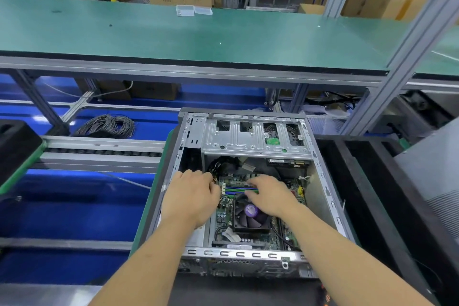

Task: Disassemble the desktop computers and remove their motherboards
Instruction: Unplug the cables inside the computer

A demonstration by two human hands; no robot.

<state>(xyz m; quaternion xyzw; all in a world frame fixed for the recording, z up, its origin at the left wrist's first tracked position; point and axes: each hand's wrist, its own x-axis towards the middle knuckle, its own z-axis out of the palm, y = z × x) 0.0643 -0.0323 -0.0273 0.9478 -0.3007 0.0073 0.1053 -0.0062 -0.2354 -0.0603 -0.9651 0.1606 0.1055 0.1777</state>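
Note:
An open grey desktop computer case (323,181) lies on its side in front of me. Inside it sits the green motherboard (289,233) with a black CPU fan (250,216) bearing a purple sticker. My left hand (191,196) is curled at the board's left edge, its fingertips pinching a small bundle of wires (215,179). My right hand (270,194) hovers over the memory slots (238,190) above the fan, fingers spread, holding nothing that I can see. A silver drive cage (253,136) fills the far end of the case.
A green shelf (198,37) spans the view above the case, with small clear plastic boxes (193,10) at its back. A coil of grey cable (106,125) lies at the left on blue flooring. A black tray (15,146) sits far left, black frames at the right.

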